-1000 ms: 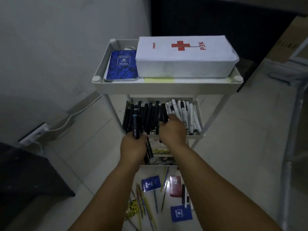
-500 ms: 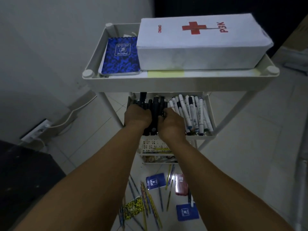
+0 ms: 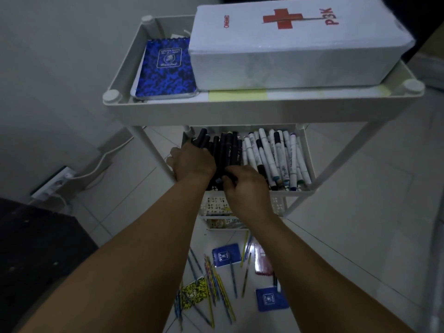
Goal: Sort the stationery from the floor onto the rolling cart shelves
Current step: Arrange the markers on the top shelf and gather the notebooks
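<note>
A white rolling cart [image 3: 240,109] stands before me. Its middle shelf holds a pile of black markers [image 3: 227,150] on the left and white markers [image 3: 276,155] on the right. My left hand [image 3: 192,162] lies on the left part of the black pile, fingers curled over the markers. My right hand [image 3: 245,186] grips black markers at the shelf's front edge. On the floor below lie several coloured pencils [image 3: 216,282], small blue notepads [image 3: 226,255], a yellow patterned notepad [image 3: 193,293] and a pink item [image 3: 263,263].
The top shelf carries a blue notebook [image 3: 165,68] and a white first-aid box [image 3: 298,42]. A lower basket [image 3: 216,207] sits under the marker shelf. A power strip [image 3: 54,182] with cable lies at the left wall. A dark object [image 3: 36,255] stands at lower left.
My left hand carried black markers up from in front of the shelf and laid them on the black pile. My view moved closer to the cart. Both hands now rest on the pile.
</note>
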Demonstrator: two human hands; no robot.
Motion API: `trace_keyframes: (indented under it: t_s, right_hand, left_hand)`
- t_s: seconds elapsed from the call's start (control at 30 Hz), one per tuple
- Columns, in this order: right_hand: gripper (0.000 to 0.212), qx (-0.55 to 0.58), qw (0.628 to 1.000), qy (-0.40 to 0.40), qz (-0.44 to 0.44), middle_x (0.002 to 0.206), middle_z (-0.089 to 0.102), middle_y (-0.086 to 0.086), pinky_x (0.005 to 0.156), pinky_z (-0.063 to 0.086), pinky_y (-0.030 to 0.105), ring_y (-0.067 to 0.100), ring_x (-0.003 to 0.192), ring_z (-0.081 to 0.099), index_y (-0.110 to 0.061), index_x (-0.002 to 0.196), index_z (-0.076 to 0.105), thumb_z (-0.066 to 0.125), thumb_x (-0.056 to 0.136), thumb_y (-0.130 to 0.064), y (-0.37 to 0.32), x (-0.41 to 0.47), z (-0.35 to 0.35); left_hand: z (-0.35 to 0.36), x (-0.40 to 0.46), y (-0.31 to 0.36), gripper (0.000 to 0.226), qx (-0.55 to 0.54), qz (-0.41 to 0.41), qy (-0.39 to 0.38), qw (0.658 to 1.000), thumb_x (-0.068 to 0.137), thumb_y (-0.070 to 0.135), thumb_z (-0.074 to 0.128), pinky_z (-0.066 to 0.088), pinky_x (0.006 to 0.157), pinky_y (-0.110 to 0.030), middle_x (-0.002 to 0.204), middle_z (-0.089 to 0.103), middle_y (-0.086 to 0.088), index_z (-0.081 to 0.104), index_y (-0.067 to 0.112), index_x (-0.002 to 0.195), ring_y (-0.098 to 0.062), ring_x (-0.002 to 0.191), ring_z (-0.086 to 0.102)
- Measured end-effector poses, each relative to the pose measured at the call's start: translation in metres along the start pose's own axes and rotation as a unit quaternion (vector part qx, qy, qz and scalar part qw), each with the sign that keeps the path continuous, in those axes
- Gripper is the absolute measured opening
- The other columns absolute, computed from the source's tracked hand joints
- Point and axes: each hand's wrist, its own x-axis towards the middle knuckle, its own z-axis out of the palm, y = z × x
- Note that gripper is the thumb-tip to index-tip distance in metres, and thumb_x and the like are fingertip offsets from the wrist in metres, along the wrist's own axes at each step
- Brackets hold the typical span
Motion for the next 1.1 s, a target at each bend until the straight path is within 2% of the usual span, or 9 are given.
trace_keyframes:
  t_s: [0.2, 0.3, 0.43, 0.53, 0.67, 0.77, 0.87, 0.93, 1.1]
  right_hand:
    - [0.024, -0.008, 0.999, -0.037, -0.034, 0.079, 0.066, 0.006, 0.062, 0.046, 0.028, 0.022, 0.074, 0.058, -0.020, 0.101, 0.075, 0.057, 0.087, -0.028, -0.005, -0.006, -0.001]
    - [0.018, -0.053, 0.997, -0.020, -0.051, 0.074, 0.065, 0.005, 0.059, 0.039, 0.024, 0.022, 0.071, 0.056, -0.022, 0.096, 0.077, 0.064, 0.085, -0.027, -0.004, -0.006, 0.000]
    - [0.015, -0.076, 0.996, 0.007, -0.055, 0.075, 0.066, 0.006, 0.061, 0.041, 0.024, 0.024, 0.071, 0.056, -0.018, 0.090, 0.078, 0.066, 0.082, -0.020, -0.001, -0.006, 0.000]
    - [0.022, -0.091, 0.995, 0.001, -0.038, 0.084, 0.069, 0.007, 0.069, 0.048, 0.034, 0.027, 0.079, 0.059, -0.017, 0.096, 0.076, 0.059, 0.084, -0.024, 0.003, -0.009, -0.002]
    - [0.024, -0.097, 0.994, 0.025, -0.037, 0.093, 0.070, 0.008, 0.076, 0.048, 0.036, 0.028, 0.085, 0.059, -0.013, 0.103, 0.073, 0.059, 0.084, -0.019, 0.005, -0.018, -0.017]
    - [0.025, -0.060, 0.996, 0.054, -0.032, 0.094, 0.068, 0.012, 0.073, 0.049, 0.033, 0.028, 0.085, 0.060, -0.008, 0.107, 0.071, 0.057, 0.087, -0.014, 0.002, -0.037, -0.037]
    - [0.026, -0.022, 0.998, 0.056, -0.005, 0.098, 0.067, 0.007, 0.075, 0.050, 0.030, 0.022, 0.087, 0.061, -0.010, 0.112, 0.068, 0.054, 0.090, -0.016, 0.010, -0.065, -0.054]
    - [0.026, -0.014, 0.998, 0.047, 0.027, 0.101, 0.067, 0.004, 0.077, 0.051, 0.029, 0.019, 0.088, 0.062, -0.012, 0.113, 0.067, 0.055, 0.091, -0.016, 0.023, -0.090, -0.059]
    - [0.024, -0.041, 0.984, -0.014, 0.173, 0.097, 0.068, 0.006, 0.074, 0.049, 0.027, 0.020, 0.085, 0.062, -0.013, 0.113, 0.068, 0.058, 0.092, -0.016, 0.077, -0.172, -0.051]
  left_hand:
    - [-0.007, -0.001, 0.001, 0.046, -0.085, -0.006, -0.020, 0.996, 0.095, 0.033, 0.054, 0.043, 0.093, -0.039, 0.131, 0.047, -0.022, 0.041, 0.004, 0.128, -0.036, 0.117, 0.050]
    - [-0.008, 0.002, 0.000, 0.043, -0.063, -0.009, -0.027, 0.998, 0.097, 0.031, 0.050, 0.039, 0.099, -0.038, 0.132, 0.047, -0.022, 0.045, 0.001, 0.128, -0.034, 0.122, 0.046]
    - [-0.005, 0.006, -0.004, 0.032, -0.060, -0.001, -0.040, 0.997, 0.097, 0.025, 0.047, 0.045, 0.097, -0.038, 0.120, 0.060, -0.020, 0.059, 0.002, 0.114, -0.032, 0.114, 0.055]
    - [-0.005, -0.001, -0.003, 0.027, -0.072, 0.008, -0.042, 0.997, 0.096, 0.023, 0.048, 0.047, 0.091, -0.035, 0.120, 0.059, -0.018, 0.060, 0.006, 0.114, -0.033, 0.110, 0.057]
    - [-0.011, -0.039, -0.008, 0.014, -0.119, 0.128, 0.016, 0.985, 0.094, 0.012, 0.049, 0.046, 0.072, -0.027, 0.099, 0.063, -0.013, 0.057, 0.010, 0.083, -0.027, 0.093, 0.061]
    - [-0.020, -0.081, -0.021, 0.026, -0.168, 0.207, 0.076, 0.961, 0.092, 0.012, 0.054, 0.044, 0.084, -0.019, 0.111, 0.065, -0.007, 0.062, 0.007, 0.116, -0.017, 0.101, 0.060]
    - [-0.021, -0.116, -0.044, 0.029, -0.211, 0.229, 0.058, 0.948, 0.091, 0.016, 0.057, 0.043, 0.074, -0.007, 0.099, 0.066, 0.004, 0.061, 0.013, 0.121, -0.005, 0.088, 0.060]
    - [-0.013, -0.135, -0.067, 0.027, -0.208, 0.207, 0.043, 0.955, 0.091, 0.017, 0.058, 0.044, 0.072, -0.005, 0.093, 0.065, 0.008, 0.062, 0.017, 0.118, -0.002, 0.081, 0.059]
    - [0.034, -0.174, -0.133, 0.021, -0.171, 0.107, -0.017, 0.979, 0.092, 0.018, 0.054, 0.050, 0.071, -0.020, 0.088, 0.066, 0.007, 0.064, 0.021, 0.111, -0.009, 0.077, 0.061]
